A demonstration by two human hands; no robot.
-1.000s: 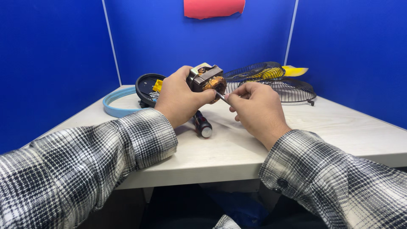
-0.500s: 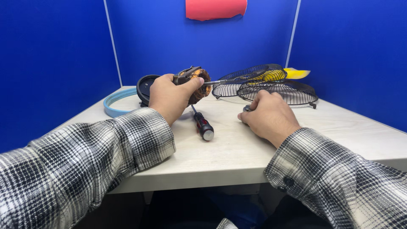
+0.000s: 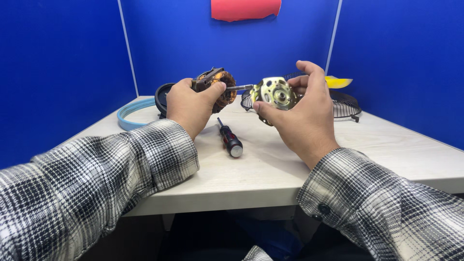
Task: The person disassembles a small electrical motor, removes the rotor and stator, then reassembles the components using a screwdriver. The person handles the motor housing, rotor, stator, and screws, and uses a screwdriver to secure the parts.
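Observation:
My left hand (image 3: 191, 105) grips a fan motor core (image 3: 218, 86) with copper windings, raised above the table, its steel shaft (image 3: 239, 88) pointing right. My right hand (image 3: 299, 112) holds a round brass-coloured metal end plate (image 3: 273, 94) with holes, its face turned toward me, just at the tip of the shaft. Plate and shaft look close together; whether they touch I cannot tell. A screwdriver (image 3: 229, 138) with a black and red handle lies on the table between my two hands.
A pale wooden table (image 3: 396, 145) sits inside blue partition walls. At the back lie a black wire fan grille (image 3: 344, 102), a yellow fan blade (image 3: 338, 82), a black round part (image 3: 162, 96) and a light blue ring (image 3: 131, 112). A red sheet (image 3: 245, 8) hangs on the back wall.
My right hand went down to the table by the grille, then rose holding the brass-coloured plate up to the shaft. My left hand kept the motor core raised.

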